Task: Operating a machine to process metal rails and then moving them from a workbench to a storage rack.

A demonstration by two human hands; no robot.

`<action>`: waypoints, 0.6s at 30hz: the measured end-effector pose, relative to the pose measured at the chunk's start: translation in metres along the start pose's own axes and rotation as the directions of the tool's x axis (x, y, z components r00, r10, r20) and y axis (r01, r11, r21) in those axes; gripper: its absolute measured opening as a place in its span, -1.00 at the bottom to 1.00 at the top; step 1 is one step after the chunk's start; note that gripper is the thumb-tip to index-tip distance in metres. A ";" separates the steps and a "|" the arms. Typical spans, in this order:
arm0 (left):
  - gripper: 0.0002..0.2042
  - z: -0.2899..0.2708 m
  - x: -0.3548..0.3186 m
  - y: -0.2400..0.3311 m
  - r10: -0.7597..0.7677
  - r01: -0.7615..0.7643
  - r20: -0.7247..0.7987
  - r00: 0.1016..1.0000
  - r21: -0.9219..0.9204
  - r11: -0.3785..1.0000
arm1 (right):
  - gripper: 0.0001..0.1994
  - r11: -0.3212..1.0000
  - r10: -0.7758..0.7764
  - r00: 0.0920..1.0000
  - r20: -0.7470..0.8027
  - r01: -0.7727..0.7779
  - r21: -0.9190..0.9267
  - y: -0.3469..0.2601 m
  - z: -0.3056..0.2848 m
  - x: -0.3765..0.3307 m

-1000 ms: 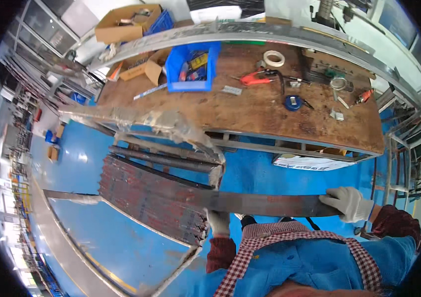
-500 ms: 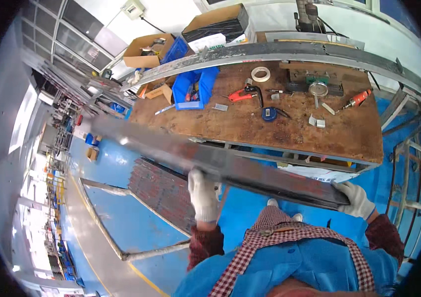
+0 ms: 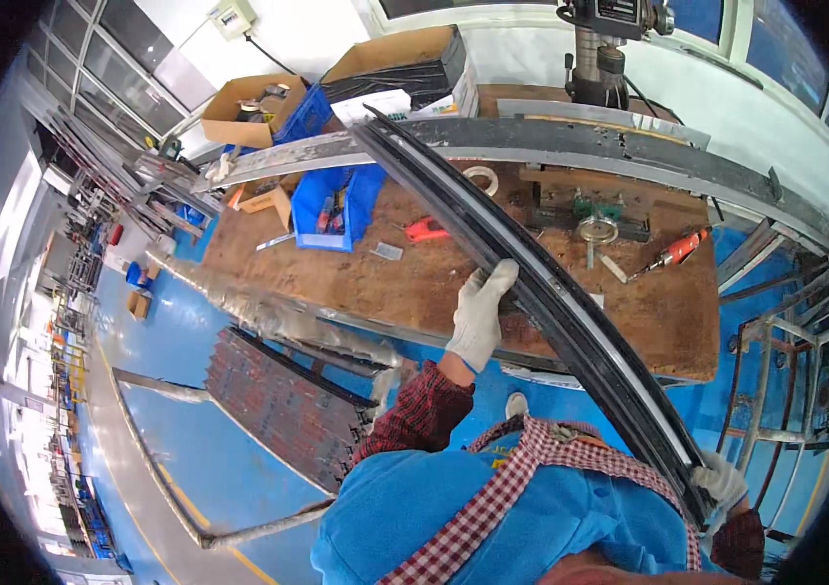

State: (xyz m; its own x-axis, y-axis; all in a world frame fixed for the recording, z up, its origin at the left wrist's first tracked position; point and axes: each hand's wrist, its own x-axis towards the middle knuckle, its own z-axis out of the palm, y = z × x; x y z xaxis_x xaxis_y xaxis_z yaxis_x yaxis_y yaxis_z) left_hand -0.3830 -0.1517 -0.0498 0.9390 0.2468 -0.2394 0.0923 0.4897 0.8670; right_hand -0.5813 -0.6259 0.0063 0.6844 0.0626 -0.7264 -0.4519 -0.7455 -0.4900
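Observation:
A long dark profile bar with a bright strip along it slants across the workbench. Its far end rises over the grey beam, and its near end comes down by my right side. My left hand, in a white glove, grips the bar's left edge near the middle, thumb on top. At the near end, my gloved right hand is closed around the bar; some of its fingers are hidden. Behind the bar, a tape roll and a red tool on the bench are partly covered.
The long grey beam spans the wooden bench. A blue bin, a clamped fixture and a red power tool sit there. On the left, a low frame holds stacked profiles. A metal rack stands right.
The bar has swung from lying crosswise, far end left, to pointing away over the bench. My left hand moved forward and right; my right hand came back toward me. The bar's bright strip now shows.

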 end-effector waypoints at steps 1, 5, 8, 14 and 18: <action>-0.66 0.006 0.008 -0.003 -0.003 0.003 -0.010 1.000 -0.013 1.000 | -0.27 0.999 0.044 0.999 0.013 -0.044 -0.003 0.001 -0.008 0.004; -0.62 0.039 0.018 0.006 0.007 -0.001 -0.093 0.996 0.063 0.998 | -0.35 0.999 0.038 0.998 0.058 -0.037 -0.030 -0.002 -0.044 0.021; -0.61 0.062 0.021 0.015 0.032 -0.012 -0.153 0.988 0.129 0.992 | -0.39 0.997 0.017 0.994 0.112 -0.009 -0.072 -0.005 -0.081 0.039; -0.64 0.098 0.047 0.018 0.196 -0.139 -0.159 0.968 0.313 0.940 | -0.46 0.992 -0.049 0.978 0.202 0.071 -0.105 -0.005 -0.158 0.095; -0.64 0.055 0.091 0.018 0.535 -0.313 -0.076 0.842 0.738 0.597 | -0.52 0.995 -0.050 0.959 0.278 0.071 -0.066 -0.002 -0.189 0.126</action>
State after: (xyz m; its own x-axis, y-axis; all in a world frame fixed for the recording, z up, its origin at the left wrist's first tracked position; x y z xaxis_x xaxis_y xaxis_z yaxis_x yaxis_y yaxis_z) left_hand -0.2777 -0.1668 -0.0323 0.8147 0.5328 0.2289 0.0058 -0.4021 0.9156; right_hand -0.3863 -0.7417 0.0066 0.5204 0.2817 -0.8061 -0.3634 -0.7812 -0.5076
